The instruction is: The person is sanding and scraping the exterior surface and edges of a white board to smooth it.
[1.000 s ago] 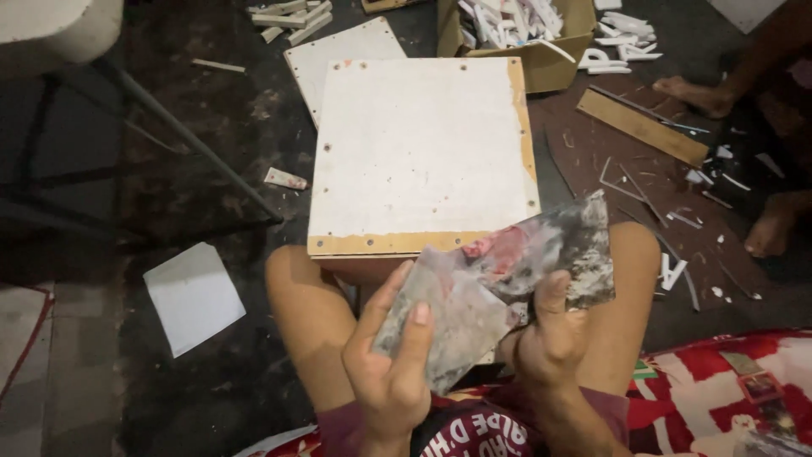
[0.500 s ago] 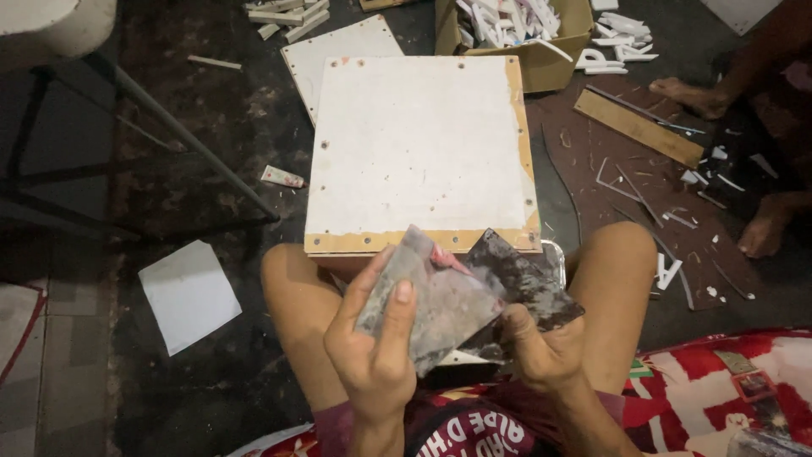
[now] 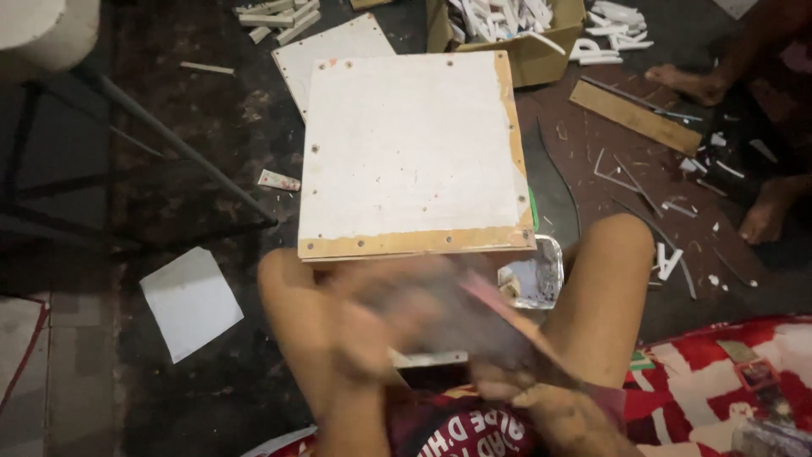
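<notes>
Grey crumpled sheet (image 3: 474, 317), blurred, in lap betw. both hands.
Left hand (image 3: 372, 334) & right hand (image 3: 541, 398) both on sheet; grip can't tell, too blurred. White board (image 3: 414, 152) just beyond, on floor (image 3: 169, 169).

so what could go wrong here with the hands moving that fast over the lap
The left hand and right hand are motion-blurred around a grey crumpled sheet, so the grip is hard to judge; it might slip or tear. The white board lies just ahead of the knees, and a fast swing could knock it. A small foil tray sits by the board's corner near the right knee and could be tipped or crushed.
</notes>
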